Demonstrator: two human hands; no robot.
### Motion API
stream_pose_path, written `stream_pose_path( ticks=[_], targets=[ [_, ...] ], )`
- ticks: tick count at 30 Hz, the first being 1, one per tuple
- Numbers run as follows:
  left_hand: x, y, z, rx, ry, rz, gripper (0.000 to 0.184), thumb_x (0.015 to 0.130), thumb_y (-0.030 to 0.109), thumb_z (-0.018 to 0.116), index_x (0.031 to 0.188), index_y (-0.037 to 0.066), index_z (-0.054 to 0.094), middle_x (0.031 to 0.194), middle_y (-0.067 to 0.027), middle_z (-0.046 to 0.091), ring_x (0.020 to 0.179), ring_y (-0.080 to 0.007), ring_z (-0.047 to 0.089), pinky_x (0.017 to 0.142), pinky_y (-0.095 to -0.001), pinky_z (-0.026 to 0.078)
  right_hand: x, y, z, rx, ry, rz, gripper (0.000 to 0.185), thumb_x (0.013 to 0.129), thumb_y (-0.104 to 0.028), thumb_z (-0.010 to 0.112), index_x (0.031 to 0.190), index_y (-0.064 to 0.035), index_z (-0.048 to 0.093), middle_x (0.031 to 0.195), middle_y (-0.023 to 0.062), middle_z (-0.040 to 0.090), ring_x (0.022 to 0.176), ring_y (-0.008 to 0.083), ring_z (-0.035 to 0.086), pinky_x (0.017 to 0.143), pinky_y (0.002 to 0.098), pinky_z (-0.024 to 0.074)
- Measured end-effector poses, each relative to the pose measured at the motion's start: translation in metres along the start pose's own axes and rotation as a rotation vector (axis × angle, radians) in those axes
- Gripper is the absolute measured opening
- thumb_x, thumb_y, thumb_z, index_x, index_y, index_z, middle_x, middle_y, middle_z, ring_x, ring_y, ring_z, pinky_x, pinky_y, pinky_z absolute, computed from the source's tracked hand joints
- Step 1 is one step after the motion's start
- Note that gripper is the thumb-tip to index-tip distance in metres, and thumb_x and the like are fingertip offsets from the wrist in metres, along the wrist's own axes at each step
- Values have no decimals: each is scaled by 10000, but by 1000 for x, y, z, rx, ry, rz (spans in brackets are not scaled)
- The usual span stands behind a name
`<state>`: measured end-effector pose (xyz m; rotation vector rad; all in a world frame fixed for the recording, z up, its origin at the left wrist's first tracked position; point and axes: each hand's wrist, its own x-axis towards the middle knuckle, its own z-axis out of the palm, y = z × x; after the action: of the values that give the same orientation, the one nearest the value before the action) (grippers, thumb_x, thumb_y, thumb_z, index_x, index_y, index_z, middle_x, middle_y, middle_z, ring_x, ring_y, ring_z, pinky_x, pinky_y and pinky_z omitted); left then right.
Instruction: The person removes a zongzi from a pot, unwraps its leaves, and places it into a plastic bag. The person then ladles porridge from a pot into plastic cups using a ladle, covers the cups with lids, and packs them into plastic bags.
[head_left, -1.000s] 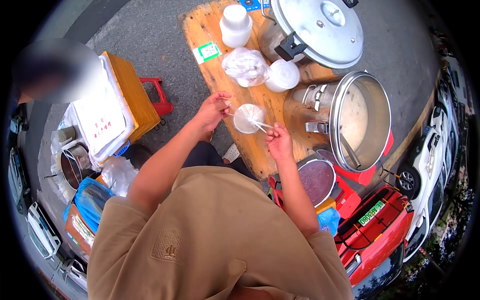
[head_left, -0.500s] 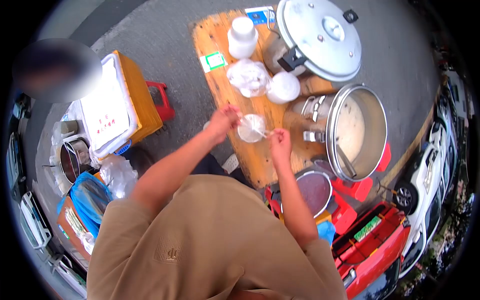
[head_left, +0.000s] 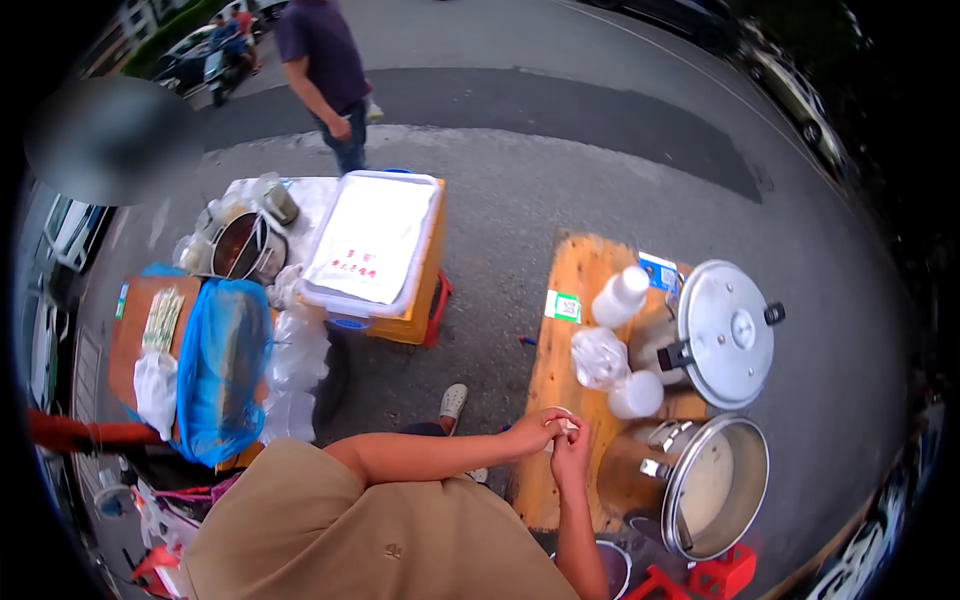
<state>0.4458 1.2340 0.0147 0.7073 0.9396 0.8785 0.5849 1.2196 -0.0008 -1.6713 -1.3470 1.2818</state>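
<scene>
My left hand (head_left: 538, 433) and my right hand (head_left: 571, 447) are close together over the near part of the wooden table. Both are closed, fingers pinched on the top of a small clear plastic bag (head_left: 569, 425). Most of the bag and the round cup in it are hidden behind my hands. Just beyond them on the table stand a stack of white lids or tubs (head_left: 636, 395) and a bunched white plastic bag (head_left: 599, 358). A stack of white cups (head_left: 620, 296) is farther back.
On the right stand an open steel pot (head_left: 712, 487) of pale liquid with a ladle and a pot with a grey lid (head_left: 727, 332). To the left are a lidded yellow crate (head_left: 425, 290), a blue plastic bag (head_left: 225, 365) and a dark-filled pot (head_left: 243, 247). A person (head_left: 325, 75) is on the road.
My view has swung left and up, bringing the crate and road further in. My hands, apart at the bag's two sides before, are now together over it.
</scene>
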Motion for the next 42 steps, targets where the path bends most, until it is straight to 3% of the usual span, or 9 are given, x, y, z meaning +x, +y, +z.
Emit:
stream_pose_path(
  ticks=[4, 7, 14, 16, 18, 22, 24, 31, 42],
  targets=[
    [-16, 18, -54, 4, 4, 3, 386, 1097, 378, 426, 1279, 76, 583, 1117, -34, 646, 1007, -133, 611, 897, -313, 500, 9, -46, 28, -182, -167, -250, 364, 941, -76, 612, 1286, -37, 505, 892, 124, 688, 819, 235, 690, 734, 365, 532],
    [-27, 37, -99, 17, 43, -22, 393, 1074, 492, 433, 1154, 129, 561, 963, 6, 591, 915, -102, 560, 819, -293, 462, 15, -106, 59, -239, -333, -186, 245, 939, -55, 600, 1178, -15, 560, 905, 172, 704, 782, 293, 710, 710, 399, 541],
    [-39, 112, -246, 93, 243, 188, 364, 1064, 476, 482, 1035, 119, 549, 848, 27, 543, 793, -91, 534, 729, -286, 462, 104, -162, 183, -664, -456, -808, 102, 946, -102, 631, 942, 0, 635, 856, 175, 643, 728, 255, 648, 663, 389, 505],
    [-53, 142, -289, 90, 304, 225, 352, 1072, 446, 481, 1026, 103, 546, 849, 12, 549, 794, -92, 537, 738, -280, 461, 132, -197, 231, -714, -688, -732, 130, 945, -139, 649, 981, -14, 654, 840, 139, 642, 767, 199, 614, 689, 357, 488],
    [-52, 153, -341, -2, 337, 359, 316, 1068, 402, 502, 1068, 91, 562, 911, -14, 587, 850, -92, 556, 769, -275, 464, 131, -278, 285, -668, -828, -264, 202, 954, -192, 642, 950, 8, 677, 908, 163, 662, 843, 245, 641, 747, 382, 509],
    [-75, 175, -442, 187, 612, 511, 282, 1042, 328, 548, 1185, 87, 585, 1063, -30, 635, 995, -104, 585, 834, -289, 481, 181, -331, 376, -492, -834, -163, 186, 942, -185, 670, 1003, -9, 666, 905, 44, 654, 850, 153, 605, 729, 326, 490],
    [-110, 195, -472, 10, 667, 342, 261, 1032, 307, 558, 1171, 90, 594, 1064, -15, 641, 991, -110, 603, 838, -298, 485, 212, -348, 417, -415, -865, -222, 169, 927, -153, 684, 1019, -12, 666, 892, 16, 646, 827, 129, 586, 735, 291, 476],
    [-161, 89, -544, -149, 835, 176, 215, 1018, 289, 585, 1107, 96, 616, 986, -6, 647, 882, -107, 626, 778, -275, 496, 287, -396, 532, -375, -803, -244, 98, 934, -92, 676, 993, -14, 672, 863, 16, 658, 808, 119, 616, 750, 272, 477],
    [-242, -135, -482, -605, 1378, -150, 104, 975, 184, 555, 981, 83, 583, 724, -59, 600, 536, -182, 572, 449, -312, 484, 373, -370, 630, -418, -745, -336, 98, 922, -133, 676, 988, -62, 674, 837, 49, 698, 760, 159, 653, 674, 313, 499]
  ],
)
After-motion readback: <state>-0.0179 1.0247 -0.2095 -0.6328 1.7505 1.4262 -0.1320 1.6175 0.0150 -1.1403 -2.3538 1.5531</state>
